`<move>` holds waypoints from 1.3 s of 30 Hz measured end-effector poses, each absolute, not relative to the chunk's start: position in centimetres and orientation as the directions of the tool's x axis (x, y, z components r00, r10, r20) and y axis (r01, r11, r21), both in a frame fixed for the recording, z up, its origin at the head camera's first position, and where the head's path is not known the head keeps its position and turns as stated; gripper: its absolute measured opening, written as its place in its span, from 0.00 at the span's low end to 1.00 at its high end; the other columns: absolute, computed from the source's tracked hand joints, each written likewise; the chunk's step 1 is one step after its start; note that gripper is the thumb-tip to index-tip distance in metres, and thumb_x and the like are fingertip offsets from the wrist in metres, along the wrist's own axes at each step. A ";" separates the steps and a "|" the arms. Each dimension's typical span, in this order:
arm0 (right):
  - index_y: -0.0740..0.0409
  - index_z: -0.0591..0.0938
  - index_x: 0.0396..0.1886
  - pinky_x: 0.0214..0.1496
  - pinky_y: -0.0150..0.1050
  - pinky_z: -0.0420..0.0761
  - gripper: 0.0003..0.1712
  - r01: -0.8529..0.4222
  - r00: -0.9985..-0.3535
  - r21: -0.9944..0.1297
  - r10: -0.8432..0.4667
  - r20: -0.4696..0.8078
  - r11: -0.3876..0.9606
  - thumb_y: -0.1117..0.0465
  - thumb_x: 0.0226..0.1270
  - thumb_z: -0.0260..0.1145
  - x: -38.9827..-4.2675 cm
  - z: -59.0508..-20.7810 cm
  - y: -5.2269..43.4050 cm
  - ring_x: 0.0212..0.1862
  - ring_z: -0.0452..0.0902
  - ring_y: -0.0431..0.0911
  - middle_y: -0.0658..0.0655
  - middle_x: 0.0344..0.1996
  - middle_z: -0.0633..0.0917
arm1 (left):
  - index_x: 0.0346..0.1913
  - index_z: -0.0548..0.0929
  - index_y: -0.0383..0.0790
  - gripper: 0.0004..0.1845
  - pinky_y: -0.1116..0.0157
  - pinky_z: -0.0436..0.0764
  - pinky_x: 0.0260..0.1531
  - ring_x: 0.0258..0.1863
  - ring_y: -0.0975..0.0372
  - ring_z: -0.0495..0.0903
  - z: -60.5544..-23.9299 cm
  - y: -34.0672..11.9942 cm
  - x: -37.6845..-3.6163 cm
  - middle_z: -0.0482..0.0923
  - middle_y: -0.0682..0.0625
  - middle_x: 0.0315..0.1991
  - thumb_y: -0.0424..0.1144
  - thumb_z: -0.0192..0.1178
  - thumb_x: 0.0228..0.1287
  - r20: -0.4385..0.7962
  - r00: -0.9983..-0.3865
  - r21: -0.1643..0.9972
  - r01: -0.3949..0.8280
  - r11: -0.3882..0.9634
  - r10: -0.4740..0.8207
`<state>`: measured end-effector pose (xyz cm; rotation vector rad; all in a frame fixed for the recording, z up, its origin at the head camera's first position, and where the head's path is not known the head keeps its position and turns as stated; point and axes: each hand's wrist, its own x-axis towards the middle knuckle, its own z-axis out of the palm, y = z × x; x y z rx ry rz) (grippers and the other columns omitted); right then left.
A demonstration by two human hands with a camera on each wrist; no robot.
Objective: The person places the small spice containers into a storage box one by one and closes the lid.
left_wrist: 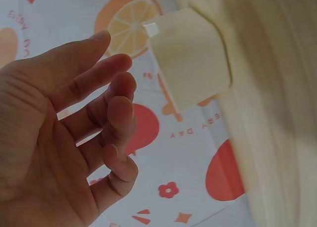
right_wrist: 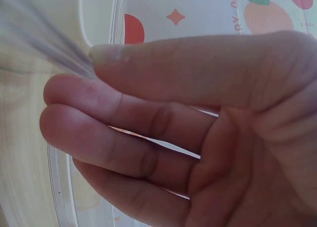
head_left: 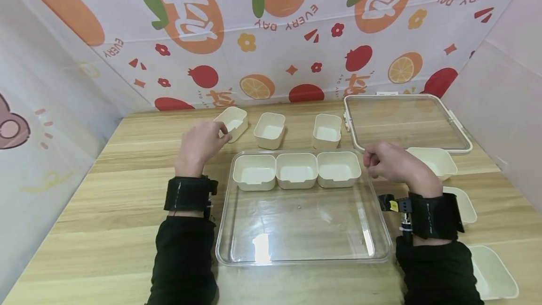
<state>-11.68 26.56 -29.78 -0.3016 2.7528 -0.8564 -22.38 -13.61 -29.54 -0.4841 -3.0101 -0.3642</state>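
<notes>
My left hand (head_left: 201,145) is at the back left, beside a small cream bin (head_left: 235,119). In the left wrist view, its fingers curl loosely with a gap between them and the bin (left_wrist: 190,59). At the back right corner of a clear plastic tray (head_left: 292,225), my right hand (head_left: 391,164) pinches the rim between thumb and fingertips; the right wrist view shows the blurred clear edge meeting the thumb tip. Three cream bins stand in a row along the tray's back side: a left one (head_left: 254,172), a middle one (head_left: 296,171) and a right one (head_left: 338,169).
Behind the tray stand two more cream bins, one left (head_left: 270,128) and one right (head_left: 327,131). A clear lid (head_left: 406,119) with a white rim lies at the back right. Down the right side are further bins (head_left: 440,161), partly behind my right arm. Patterned cloth (head_left: 279,60) hangs behind.
</notes>
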 end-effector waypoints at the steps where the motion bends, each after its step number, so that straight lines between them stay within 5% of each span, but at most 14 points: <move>1: 0.62 0.79 0.30 0.29 0.40 0.68 0.07 -0.122 -0.950 -0.577 -0.264 -0.168 0.808 0.76 0.57 0.65 -11.7 -29.8 26.5 0.27 0.69 0.46 0.51 0.23 0.78 | 0.46 0.87 0.33 0.12 0.56 0.72 0.24 0.28 0.52 0.76 -29.7 -13.6 -22.4 0.81 0.43 0.28 0.39 0.64 0.70 0.102 -0.948 0.222 0.316 0.923 0.300; 7: 0.63 0.78 0.30 0.29 0.41 0.68 0.07 -0.136 -0.949 -0.573 -0.273 -0.159 0.809 0.76 0.57 0.66 -11.7 -29.9 26.7 0.27 0.69 0.46 0.51 0.23 0.78 | 0.44 0.89 0.33 0.10 0.56 0.72 0.24 0.28 0.52 0.75 -30.5 -13.8 -22.7 0.82 0.42 0.32 0.37 0.64 0.69 0.103 -0.950 0.230 0.310 0.922 0.294; 14: 0.62 0.79 0.30 0.28 0.40 0.68 0.07 -0.126 -0.950 -0.573 -0.265 -0.165 0.810 0.76 0.57 0.65 -11.6 -29.7 26.5 0.27 0.69 0.46 0.52 0.24 0.78 | 0.50 0.84 0.31 0.13 0.55 0.71 0.22 0.24 0.52 0.73 -30.8 -13.7 -22.9 0.75 0.44 0.22 0.38 0.64 0.70 0.167 -0.951 0.245 0.296 0.923 0.261; 20: 0.63 0.78 0.30 0.29 0.41 0.68 0.07 -0.134 -0.950 -0.566 -0.267 -0.159 0.813 0.76 0.57 0.65 -11.7 -29.8 26.6 0.27 0.69 0.46 0.52 0.24 0.78 | 0.56 0.81 0.31 0.17 0.49 0.77 0.25 0.27 0.49 0.79 -31.5 -13.8 -23.2 0.82 0.40 0.29 0.38 0.64 0.70 0.192 -0.949 0.224 0.289 0.931 0.248; 26: 0.63 0.78 0.30 0.30 0.41 0.69 0.07 -0.133 -0.949 -0.570 -0.270 -0.162 0.811 0.76 0.57 0.66 -11.6 -29.8 26.6 0.28 0.70 0.47 0.53 0.25 0.78 | 0.50 0.85 0.32 0.12 0.47 0.78 0.26 0.30 0.45 0.80 -31.9 -13.8 -23.2 0.84 0.36 0.35 0.37 0.64 0.70 0.181 -0.950 0.235 0.294 0.927 0.255; 39: 0.63 0.78 0.31 0.28 0.40 0.67 0.06 -0.127 -0.949 -0.571 -0.267 -0.169 0.811 0.76 0.58 0.65 -11.6 -29.7 26.6 0.26 0.68 0.46 0.51 0.24 0.77 | 0.41 0.87 0.33 0.09 0.55 0.74 0.23 0.28 0.50 0.77 -31.9 -13.9 -23.2 0.81 0.40 0.29 0.37 0.66 0.68 0.178 -0.957 0.230 0.268 0.935 0.230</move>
